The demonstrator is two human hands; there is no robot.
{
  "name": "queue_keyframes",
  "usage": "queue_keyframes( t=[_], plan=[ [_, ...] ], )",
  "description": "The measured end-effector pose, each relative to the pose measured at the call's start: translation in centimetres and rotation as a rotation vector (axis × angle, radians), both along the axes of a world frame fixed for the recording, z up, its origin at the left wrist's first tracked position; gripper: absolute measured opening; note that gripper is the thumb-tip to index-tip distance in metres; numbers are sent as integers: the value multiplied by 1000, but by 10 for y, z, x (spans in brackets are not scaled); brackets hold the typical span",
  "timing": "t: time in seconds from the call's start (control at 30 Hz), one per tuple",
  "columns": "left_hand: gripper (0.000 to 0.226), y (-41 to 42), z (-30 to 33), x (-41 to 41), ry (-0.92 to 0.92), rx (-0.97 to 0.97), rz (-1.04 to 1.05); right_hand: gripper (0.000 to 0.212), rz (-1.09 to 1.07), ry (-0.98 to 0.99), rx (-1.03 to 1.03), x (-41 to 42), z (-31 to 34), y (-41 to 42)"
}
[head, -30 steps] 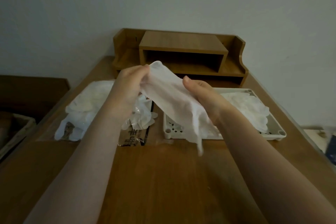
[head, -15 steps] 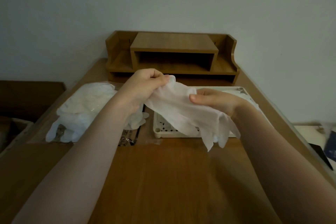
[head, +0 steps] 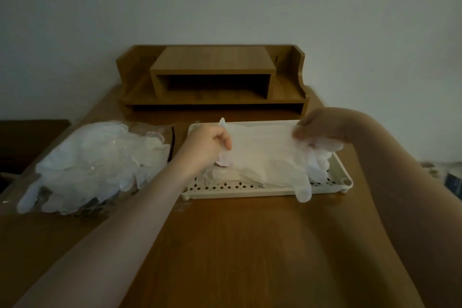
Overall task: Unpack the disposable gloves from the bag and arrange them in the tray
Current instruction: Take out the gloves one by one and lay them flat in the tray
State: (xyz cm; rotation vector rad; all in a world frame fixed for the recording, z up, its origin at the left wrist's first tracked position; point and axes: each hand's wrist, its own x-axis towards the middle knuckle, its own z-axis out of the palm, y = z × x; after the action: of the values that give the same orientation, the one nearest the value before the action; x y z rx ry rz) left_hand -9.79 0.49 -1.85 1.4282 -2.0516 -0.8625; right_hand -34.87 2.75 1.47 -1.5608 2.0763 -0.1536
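Where half a second back a single glove (head: 265, 155) hung stretched in the air between the hands in front of the tray, now spread flat and low over the tray (head: 346, 177), on top of the gloves already lying there. Left hand (head: 207, 145) curled in a fist, pinching the cuff end at the tray's left side; right hand (head: 317, 125) at the far right, fingertips pinching the finger end, knuckles bent over it. One glove finger drooping over the tray's near rim toward the counter (head: 237, 245), so not quite squared up yet. Judged from this: the carry finished, the placing nearly done, only a release and perhaps a tuck of that stray finger left for this piece. Plenty of work remaining, though: a large heap of loose gloves (head: 97, 162) lying on the clear bag (head: 160, 132) just left of the tray, well within reach of the left hand. Behind everything, a wooden desk organiser (head: 212, 77) against the wall, apart from tray and heap. Risk worth noting: thin film clinging to fingers on letting go and dragging the sheet askew.
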Motion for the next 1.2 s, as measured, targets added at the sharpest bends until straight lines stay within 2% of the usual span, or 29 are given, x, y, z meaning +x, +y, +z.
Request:
queue_keyframes(
  t=[0.13,0.2,0.3,0.37,0.4,0.47,0.5,0.57,0.63,0.7,0.87,1.07,1.2],
  plan=[
    [34,-1,-3,-9,-118,-35,22,17,-26,-21,-153,8,5,-16],
    [33,-1,-4,-10,-183,-63,-5,18,-31,60,-182,14,-1,-25],
    [36,-3,-3,-9,-406,-177,-6,32,-25,338,-215,25,-16,-29],
    [35,-5,-3,-7,-515,-300,52,42,32,578,-353,37,-24,-23],
    [34,-4,-3,-8,-533,-395,69,45,89,614,-443,45,-27,-19],
    [33,-1,-3,-19,-493,-548,6,49,275,522,-559,64,-33,-14],
    [36,1,-6,-27,-466,-556,-84,51,368,457,-536,71,-40,-13],
    [45,1,-15,-40,-488,-403,-280,58,462,426,-358,77,-55,-12],
    [56,-6,-29,-40,-627,-174,-388,66,437,450,-180,69,-70,-11],
    [67,-15,-41,-32,-730,-58,-386,75,375,503,-128,59,-79,-8],
    [89,-21,-50,-27,-785,-64,-322,106,212,517,-93,36,-85,2],
    [119,-18,-50,-11,-812,-113,-257,116,231,237,-79,14,-88,19],
    [118,-18,-53,-6,-790,-149,-193,120,241,286,-140,14,-85,15]
  ],
)
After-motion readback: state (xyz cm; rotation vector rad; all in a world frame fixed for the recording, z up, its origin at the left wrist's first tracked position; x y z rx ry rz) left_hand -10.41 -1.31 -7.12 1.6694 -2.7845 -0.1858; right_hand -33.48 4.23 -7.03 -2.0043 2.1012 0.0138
